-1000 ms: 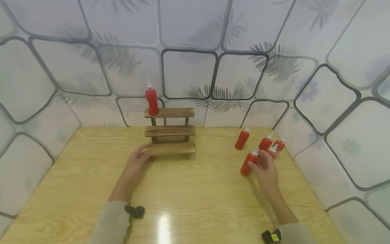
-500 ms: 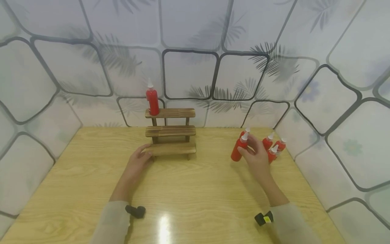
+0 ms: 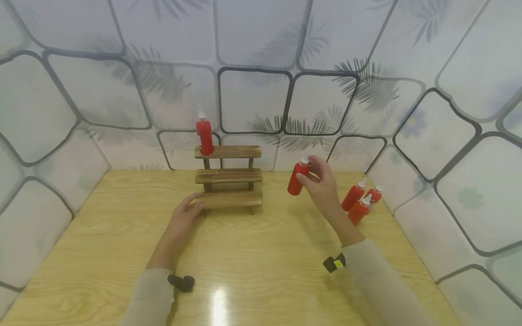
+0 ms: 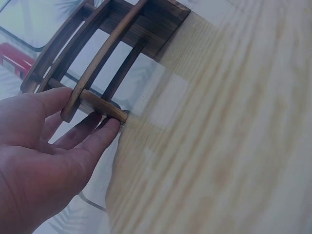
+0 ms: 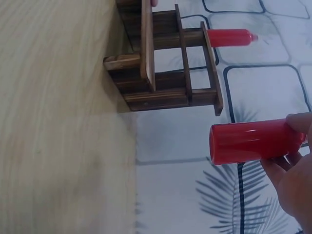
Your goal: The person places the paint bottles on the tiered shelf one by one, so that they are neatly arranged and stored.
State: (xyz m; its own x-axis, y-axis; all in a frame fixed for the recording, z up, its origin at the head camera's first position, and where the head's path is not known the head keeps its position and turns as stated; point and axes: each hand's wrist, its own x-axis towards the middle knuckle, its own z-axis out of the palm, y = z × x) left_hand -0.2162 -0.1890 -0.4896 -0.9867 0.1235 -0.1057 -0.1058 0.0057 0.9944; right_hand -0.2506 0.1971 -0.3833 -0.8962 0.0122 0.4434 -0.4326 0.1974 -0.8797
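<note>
A small three-tier wooden stand is on the table near the back wall. My left hand pinches the left end of its lowest step, thumb and fingers around the edge in the left wrist view. One red squeeze bottle with a white nozzle stands upright on the left of the top step. My right hand holds another red bottle near its upper end, raised off the table to the right of the stand. The held bottle is slightly tilted, and my fingers cover part of its top.
Three more red bottles stand grouped at the right of the table: a rear-left one, a front one and a partly hidden one. Patterned walls border the table behind and at both sides.
My right hand has carried its bottle leftward and up, closer to the stand. A bottle seen behind it earlier is now out of sight. My left hand stays on the stand.
</note>
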